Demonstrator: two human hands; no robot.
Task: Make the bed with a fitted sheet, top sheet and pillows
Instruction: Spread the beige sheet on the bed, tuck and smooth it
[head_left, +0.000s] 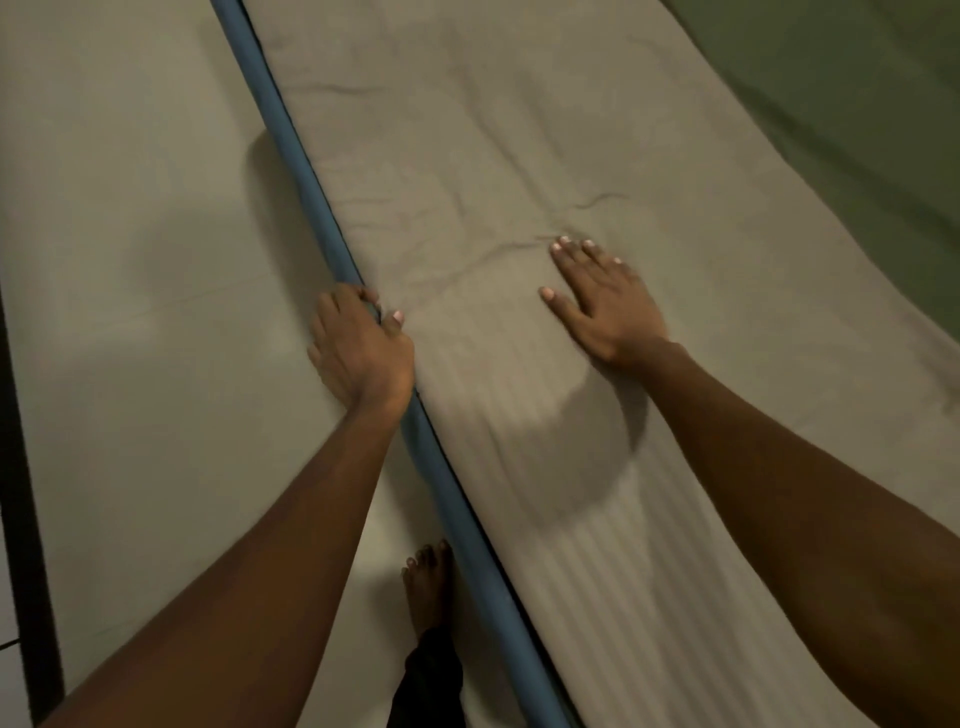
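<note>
Head: left hand (363, 348) pinching sheet (519, 130) edge; right hand (608, 306) flat, fingers (570, 260) spread.

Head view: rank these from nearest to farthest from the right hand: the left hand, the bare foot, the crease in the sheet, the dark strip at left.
From the right hand:
1. crease, just off its fingertips.
2. left hand, gripping the sheet at the blue edge.
3. bare foot, on the floor below.
4. dark strip, far left.
</note>
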